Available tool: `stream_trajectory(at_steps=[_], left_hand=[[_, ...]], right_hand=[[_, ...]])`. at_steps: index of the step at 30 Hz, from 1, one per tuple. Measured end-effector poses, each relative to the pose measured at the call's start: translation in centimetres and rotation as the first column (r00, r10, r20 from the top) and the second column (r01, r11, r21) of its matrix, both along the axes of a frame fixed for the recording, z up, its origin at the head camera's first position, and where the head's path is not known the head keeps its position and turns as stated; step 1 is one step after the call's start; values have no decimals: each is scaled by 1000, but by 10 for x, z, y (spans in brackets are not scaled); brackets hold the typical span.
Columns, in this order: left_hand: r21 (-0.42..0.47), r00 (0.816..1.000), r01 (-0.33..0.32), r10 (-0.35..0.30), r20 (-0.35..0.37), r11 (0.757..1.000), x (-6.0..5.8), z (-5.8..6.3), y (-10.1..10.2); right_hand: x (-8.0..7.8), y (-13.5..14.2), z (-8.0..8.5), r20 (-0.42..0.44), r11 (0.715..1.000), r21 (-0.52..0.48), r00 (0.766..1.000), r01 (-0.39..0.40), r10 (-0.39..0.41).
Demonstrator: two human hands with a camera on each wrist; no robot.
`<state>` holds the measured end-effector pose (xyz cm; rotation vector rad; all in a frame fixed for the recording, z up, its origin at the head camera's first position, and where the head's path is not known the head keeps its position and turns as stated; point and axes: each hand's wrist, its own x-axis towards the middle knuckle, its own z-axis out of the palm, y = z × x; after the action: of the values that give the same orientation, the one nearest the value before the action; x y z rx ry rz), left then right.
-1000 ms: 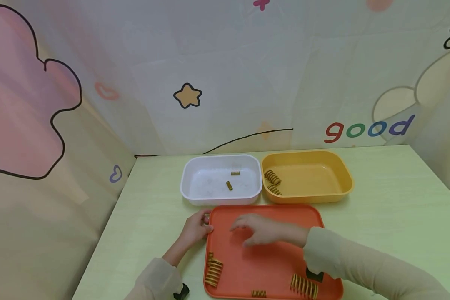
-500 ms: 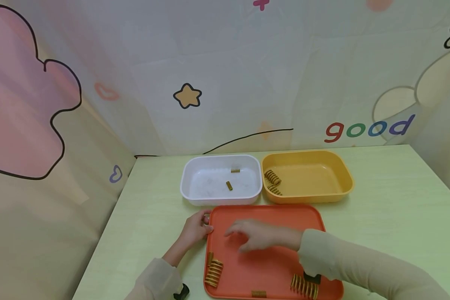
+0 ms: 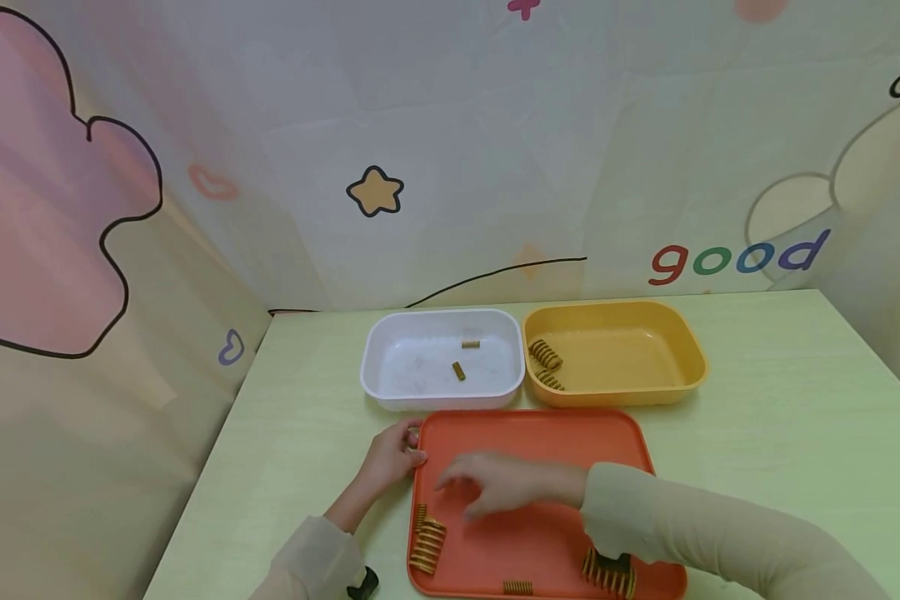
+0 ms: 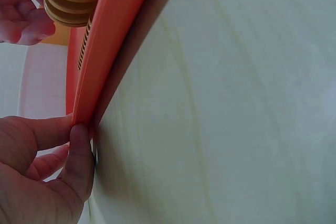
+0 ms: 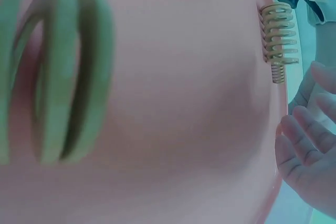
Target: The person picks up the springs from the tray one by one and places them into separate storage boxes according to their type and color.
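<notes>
My left hand (image 3: 387,458) pinches the left rim of the orange-red tray (image 3: 525,433); the left wrist view shows thumb and fingers on that edge. Over the tray's left half hovers my right hand (image 3: 491,483), fingers apart and loosely bent, with nothing in it. A large coil spring (image 3: 428,547) lies along the tray's left side, below the right hand, with a small coil spring (image 3: 421,517) beside it. Another small spring (image 3: 517,587) lies at the front edge. In the front right corner, a large spring (image 3: 607,577) is partly hidden by the right wrist strap.
Behind the tray stands a white container (image 3: 442,402) with two small springs inside. Right beside it, a yellow container (image 3: 622,396) has two larger springs at its left end. A printed curtain (image 3: 495,167) hangs behind the pale green table (image 3: 780,433).
My right hand has moved left and toward the front, over the tray and closer to the springs on its left side. The left hand stays at the rim.
</notes>
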<state>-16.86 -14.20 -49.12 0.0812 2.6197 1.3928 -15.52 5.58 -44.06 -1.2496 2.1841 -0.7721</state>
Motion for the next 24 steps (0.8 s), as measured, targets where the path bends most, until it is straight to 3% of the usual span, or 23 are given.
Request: stream_trajectory(at_steps=[14,24], left_hand=[[4,1000,-4,4,11,1000,0,2,0],[11,1000,-4,4,21,1000,0,0,0]], right_hand=[[4,-10,-6,80,1000,-9,997,-11,12],[8,-17,-11,25,998,-32,998,-51,51]])
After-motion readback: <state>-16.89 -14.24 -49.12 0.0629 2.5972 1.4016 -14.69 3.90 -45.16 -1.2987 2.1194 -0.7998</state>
